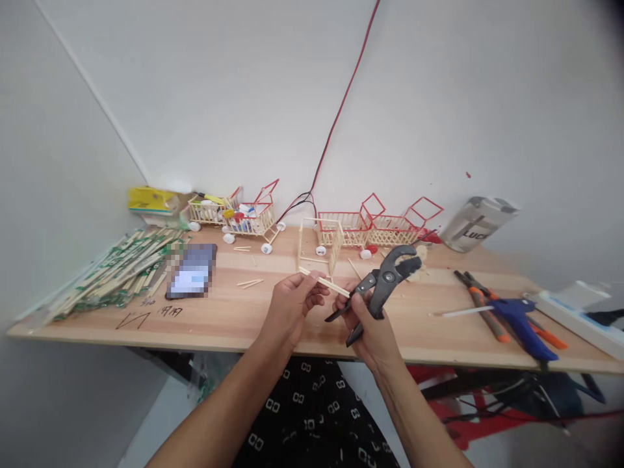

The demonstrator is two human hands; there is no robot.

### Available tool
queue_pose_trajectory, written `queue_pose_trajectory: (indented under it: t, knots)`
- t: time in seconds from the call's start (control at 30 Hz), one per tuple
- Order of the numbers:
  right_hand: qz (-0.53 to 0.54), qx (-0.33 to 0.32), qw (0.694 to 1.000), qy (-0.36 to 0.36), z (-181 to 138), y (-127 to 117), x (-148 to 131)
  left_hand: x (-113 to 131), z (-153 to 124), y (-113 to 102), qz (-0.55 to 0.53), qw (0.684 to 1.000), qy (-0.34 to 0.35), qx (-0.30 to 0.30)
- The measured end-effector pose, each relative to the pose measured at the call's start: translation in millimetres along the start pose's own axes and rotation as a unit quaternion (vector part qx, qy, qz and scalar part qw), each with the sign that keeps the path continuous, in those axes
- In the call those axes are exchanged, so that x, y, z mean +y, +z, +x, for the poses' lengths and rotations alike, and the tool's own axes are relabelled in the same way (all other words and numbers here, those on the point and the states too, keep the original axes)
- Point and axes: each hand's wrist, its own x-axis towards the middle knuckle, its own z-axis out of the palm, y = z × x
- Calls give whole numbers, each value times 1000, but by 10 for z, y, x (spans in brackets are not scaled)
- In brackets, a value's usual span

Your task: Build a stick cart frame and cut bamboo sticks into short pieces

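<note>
Near the front middle of the table, my left hand [295, 302] pinches a few thin wooden sticks [327, 283], which slant down to the right. Their far ends reach the fingertips of my right hand [368, 318]. That right hand is wrapped round the grey pliers [385, 283], whose curved jaws point up and right, away from the sticks. Just beyond my left fingers stands an open frame of wooden sticks [336, 244]. Two small stick-built carts with red trim [341, 221] are behind it.
Two filled stick carts [251, 221] stand back left. Packaged chopsticks [127, 273] and a phone [192, 272] lie left. On the right are a blue glue gun [521, 322], orange-handled pliers [487, 312] and a tipped can [480, 224]. Loose stick pieces [250, 283] dot the table [234, 328].
</note>
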Motion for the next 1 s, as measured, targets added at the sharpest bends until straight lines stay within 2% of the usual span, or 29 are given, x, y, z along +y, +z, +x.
queue_pose_trajectory:
  t: [0.3, 0.43, 0.57, 0.73, 1.0]
  knots:
    - [6, 22, 999, -34, -26, 21, 10, 14, -58, 44, 5, 1000, -10, -16]
    - [-15, 17, 1000, -21, -19, 3, 0, 5, -34, 20, 28, 999, 22, -17]
    - [-37, 17, 999, -2, -16, -39, 9, 53, -21, 9, 110, 991, 75, -20]
    - [-84, 60, 994, 32, -44, -82, 47, 85, -43, 27, 186, 977, 106, -16]
    - [-107, 106, 988, 40, -82, -30, 72, -74, -38, 32, 155, 982, 108, 0]
